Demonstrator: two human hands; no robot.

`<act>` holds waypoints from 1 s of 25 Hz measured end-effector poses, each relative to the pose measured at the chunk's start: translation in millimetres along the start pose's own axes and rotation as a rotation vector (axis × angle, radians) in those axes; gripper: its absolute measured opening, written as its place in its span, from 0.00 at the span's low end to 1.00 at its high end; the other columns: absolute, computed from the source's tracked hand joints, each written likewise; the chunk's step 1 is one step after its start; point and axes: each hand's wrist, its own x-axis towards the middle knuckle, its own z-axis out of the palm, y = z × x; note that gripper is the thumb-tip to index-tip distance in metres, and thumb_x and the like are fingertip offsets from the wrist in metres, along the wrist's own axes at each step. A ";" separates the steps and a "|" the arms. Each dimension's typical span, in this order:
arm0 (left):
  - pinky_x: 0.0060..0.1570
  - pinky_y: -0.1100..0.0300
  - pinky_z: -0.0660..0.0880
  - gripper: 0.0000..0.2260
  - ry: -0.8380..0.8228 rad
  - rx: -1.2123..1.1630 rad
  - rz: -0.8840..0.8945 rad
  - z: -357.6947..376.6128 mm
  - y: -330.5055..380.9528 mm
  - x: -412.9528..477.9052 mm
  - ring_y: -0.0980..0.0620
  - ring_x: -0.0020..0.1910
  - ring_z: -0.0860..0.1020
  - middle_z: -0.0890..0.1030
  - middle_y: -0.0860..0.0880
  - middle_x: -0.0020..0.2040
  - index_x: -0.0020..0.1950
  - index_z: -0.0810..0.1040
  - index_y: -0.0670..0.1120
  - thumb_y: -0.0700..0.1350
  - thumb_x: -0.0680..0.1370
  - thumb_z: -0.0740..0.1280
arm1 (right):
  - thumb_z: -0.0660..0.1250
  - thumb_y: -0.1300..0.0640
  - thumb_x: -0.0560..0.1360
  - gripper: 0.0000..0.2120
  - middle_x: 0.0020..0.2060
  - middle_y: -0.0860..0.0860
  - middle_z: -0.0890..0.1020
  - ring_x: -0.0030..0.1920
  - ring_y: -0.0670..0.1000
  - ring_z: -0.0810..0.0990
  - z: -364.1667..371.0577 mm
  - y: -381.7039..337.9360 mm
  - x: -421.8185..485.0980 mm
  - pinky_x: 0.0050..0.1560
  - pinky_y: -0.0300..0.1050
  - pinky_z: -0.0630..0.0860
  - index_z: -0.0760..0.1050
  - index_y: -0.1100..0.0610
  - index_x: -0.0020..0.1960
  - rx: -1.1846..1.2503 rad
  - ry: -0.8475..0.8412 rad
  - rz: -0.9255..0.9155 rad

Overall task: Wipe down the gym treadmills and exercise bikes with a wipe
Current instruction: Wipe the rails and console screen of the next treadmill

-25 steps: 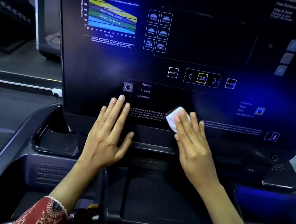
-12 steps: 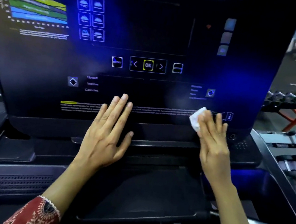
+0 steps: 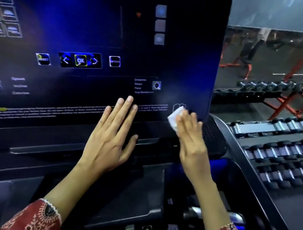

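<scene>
- Wipe [image 3: 174, 117] pressed flat to treadmill console [image 3: 100, 28], lower right corner, under right hand [image 3: 192, 140].
- Right grip: fingers straight, not curled; left hand [image 3: 112, 134] flat, holding nothing.
- Console edge just right of wipe; unwiped surface likely leftward, upward.

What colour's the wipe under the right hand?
White. The wipe shows best in the head view, pressed under the right hand on the treadmill console.

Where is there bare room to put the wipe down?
The flat dark tray between the forearms is bare, as is the ledge left of the left hand. The lower right corner of the screen is crowded: the right hand presses the wipe there.
</scene>
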 end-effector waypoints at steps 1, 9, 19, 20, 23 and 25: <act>0.75 0.51 0.49 0.27 0.001 0.002 -0.007 2.6 4.1 1.5 0.44 0.76 0.54 0.59 0.39 0.75 0.73 0.62 0.36 0.47 0.78 0.61 | 0.59 0.71 0.78 0.22 0.72 0.55 0.65 0.76 0.52 0.55 -0.8 4.0 -0.5 0.76 0.50 0.52 0.64 0.64 0.72 -0.018 -0.029 -0.072; 0.75 0.51 0.50 0.27 0.017 0.015 -0.036 5.7 9.8 2.6 0.45 0.77 0.52 0.59 0.38 0.75 0.73 0.62 0.35 0.47 0.78 0.61 | 0.61 0.78 0.73 0.24 0.69 0.57 0.68 0.73 0.57 0.63 7.5 -10.7 -6.7 0.75 0.53 0.57 0.67 0.67 0.69 0.106 0.000 -0.115; 0.75 0.52 0.51 0.25 -0.073 0.038 -0.101 -26.1 -22.9 -43.6 0.44 0.76 0.55 0.60 0.39 0.75 0.73 0.64 0.37 0.49 0.80 0.59 | 0.61 0.77 0.73 0.22 0.66 0.59 0.75 0.70 0.60 0.69 -1.3 -32.6 4.3 0.72 0.55 0.64 0.73 0.67 0.66 0.171 -0.337 -0.460; 0.75 0.52 0.50 0.25 -0.073 0.045 -0.124 -30.2 -28.4 -49.9 0.44 0.76 0.55 0.60 0.38 0.75 0.73 0.64 0.37 0.49 0.79 0.59 | 0.58 0.79 0.72 0.23 0.65 0.60 0.76 0.69 0.60 0.69 3.1 -37.5 6.4 0.72 0.54 0.64 0.73 0.67 0.65 0.140 -0.323 -0.485; 0.75 0.53 0.49 0.26 -0.047 0.063 -0.227 -44.8 -49.8 -67.6 0.44 0.76 0.55 0.60 0.38 0.75 0.74 0.63 0.38 0.50 0.79 0.59 | 0.53 0.74 0.73 0.22 0.61 0.60 0.79 0.66 0.61 0.73 21.2 -77.0 13.9 0.69 0.54 0.67 0.76 0.67 0.62 0.117 -0.309 -0.572; 0.74 0.54 0.48 0.26 -0.013 0.061 -0.298 -54.9 -68.7 -76.9 0.45 0.76 0.54 0.59 0.39 0.75 0.74 0.62 0.38 0.50 0.79 0.59 | 0.54 0.72 0.73 0.20 0.58 0.60 0.80 0.63 0.61 0.76 37.0 -112.2 17.5 0.67 0.54 0.68 0.78 0.67 0.59 0.094 -0.319 -0.617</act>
